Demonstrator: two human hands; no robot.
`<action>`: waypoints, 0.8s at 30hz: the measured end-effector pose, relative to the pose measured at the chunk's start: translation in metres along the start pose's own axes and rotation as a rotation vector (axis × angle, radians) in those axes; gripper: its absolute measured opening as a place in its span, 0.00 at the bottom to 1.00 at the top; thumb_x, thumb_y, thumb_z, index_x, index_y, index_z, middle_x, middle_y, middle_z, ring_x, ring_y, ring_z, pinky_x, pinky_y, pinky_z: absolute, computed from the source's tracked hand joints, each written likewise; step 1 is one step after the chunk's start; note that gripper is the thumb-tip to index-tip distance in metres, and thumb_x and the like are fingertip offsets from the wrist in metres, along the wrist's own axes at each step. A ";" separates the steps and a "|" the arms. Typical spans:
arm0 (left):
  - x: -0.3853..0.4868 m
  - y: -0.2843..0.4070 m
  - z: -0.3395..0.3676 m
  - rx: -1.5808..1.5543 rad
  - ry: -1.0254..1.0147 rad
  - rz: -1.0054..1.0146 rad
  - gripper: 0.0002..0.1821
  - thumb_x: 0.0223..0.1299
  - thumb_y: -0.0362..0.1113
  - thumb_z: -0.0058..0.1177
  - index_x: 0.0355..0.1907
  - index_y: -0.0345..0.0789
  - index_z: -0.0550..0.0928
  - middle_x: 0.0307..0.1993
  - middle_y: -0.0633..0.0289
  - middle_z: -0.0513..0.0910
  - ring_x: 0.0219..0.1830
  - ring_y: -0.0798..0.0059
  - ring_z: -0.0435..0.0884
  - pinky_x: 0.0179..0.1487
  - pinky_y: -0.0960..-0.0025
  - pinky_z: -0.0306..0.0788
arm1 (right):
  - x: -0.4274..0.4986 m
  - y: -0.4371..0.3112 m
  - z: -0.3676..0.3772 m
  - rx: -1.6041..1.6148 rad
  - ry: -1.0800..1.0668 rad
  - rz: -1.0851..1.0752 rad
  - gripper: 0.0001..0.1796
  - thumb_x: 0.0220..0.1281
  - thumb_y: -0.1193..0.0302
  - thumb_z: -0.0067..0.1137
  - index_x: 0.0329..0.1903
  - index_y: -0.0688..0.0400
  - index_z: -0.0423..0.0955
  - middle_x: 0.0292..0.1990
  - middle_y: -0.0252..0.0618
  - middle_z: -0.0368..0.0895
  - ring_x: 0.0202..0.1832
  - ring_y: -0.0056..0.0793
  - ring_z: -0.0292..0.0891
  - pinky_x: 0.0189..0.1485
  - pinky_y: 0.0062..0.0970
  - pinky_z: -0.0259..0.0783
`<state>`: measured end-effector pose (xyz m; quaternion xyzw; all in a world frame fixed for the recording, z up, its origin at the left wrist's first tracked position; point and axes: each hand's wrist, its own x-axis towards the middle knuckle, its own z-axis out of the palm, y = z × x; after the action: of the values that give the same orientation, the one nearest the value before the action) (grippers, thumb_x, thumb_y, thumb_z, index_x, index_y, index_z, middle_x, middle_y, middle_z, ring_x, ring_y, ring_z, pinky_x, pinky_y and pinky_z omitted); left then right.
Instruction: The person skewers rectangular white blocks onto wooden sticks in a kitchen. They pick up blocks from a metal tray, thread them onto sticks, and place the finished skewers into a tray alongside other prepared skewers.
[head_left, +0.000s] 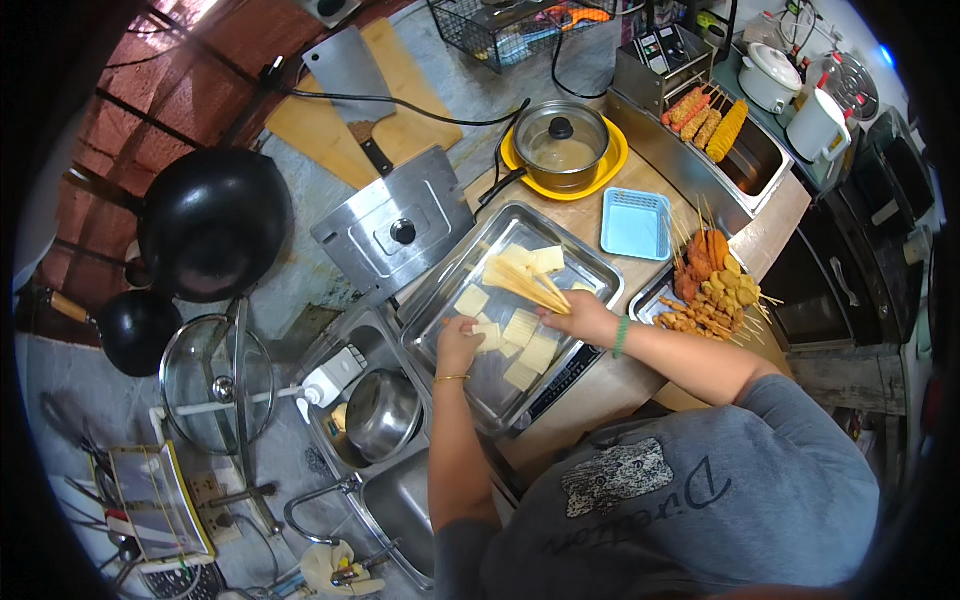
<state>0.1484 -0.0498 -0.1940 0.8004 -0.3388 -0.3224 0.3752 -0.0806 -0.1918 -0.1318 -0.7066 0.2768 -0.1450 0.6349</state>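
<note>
A rectangular steel tray (457, 375) lies before me with several pale, ridged square food pieces (520, 327) spread in it. My left hand (457, 341), over the tray's left part, pinches one such piece (489, 337) between thumb and fingers. My right hand (589, 319), at the tray's right side, grips a bundle of thin wooden skewers (525, 283). The skewers fan out toward the upper left, over more of the pale pieces. Part of the pieces beneath the skewers is hidden.
A sink (397, 510) with a steel bowl (384, 415) adjoins the tray at left. Behind stand a metal lid (427, 199), a lidded pot (561, 154) and a light blue basket (636, 225). Skewered food (701, 300) and a fryer (675, 142) are at right.
</note>
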 end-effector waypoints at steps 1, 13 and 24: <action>-0.008 0.003 -0.002 -0.136 -0.023 0.015 0.15 0.42 0.24 0.58 0.37 0.33 0.77 0.31 0.62 0.79 0.33 0.74 0.78 0.40 0.72 0.72 | 0.014 0.004 0.007 -0.147 -0.029 -0.029 0.15 0.53 0.64 0.59 0.41 0.59 0.76 0.35 0.39 0.80 0.36 0.29 0.76 0.42 0.27 0.70; -0.074 0.039 -0.014 -0.771 -0.072 0.049 0.13 0.51 0.22 0.54 0.40 0.33 0.73 0.37 0.65 0.76 0.40 0.82 0.74 0.46 0.78 0.69 | 0.060 -0.017 0.055 -0.252 -0.479 -0.038 0.15 0.48 0.67 0.67 0.37 0.62 0.78 0.31 0.36 0.82 0.34 0.20 0.75 0.42 0.21 0.70; -0.087 0.028 -0.013 -0.608 0.051 -0.017 0.08 0.53 0.25 0.54 0.38 0.29 0.76 0.34 0.62 0.79 0.35 0.79 0.77 0.44 0.76 0.71 | 0.042 -0.006 0.073 0.001 -0.332 0.043 0.11 0.49 0.69 0.65 0.33 0.62 0.78 0.29 0.34 0.81 0.32 0.20 0.75 0.39 0.20 0.70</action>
<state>0.1010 0.0097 -0.1419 0.6619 -0.2104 -0.3918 0.6034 -0.0051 -0.1562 -0.1430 -0.7144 0.1834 -0.0128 0.6751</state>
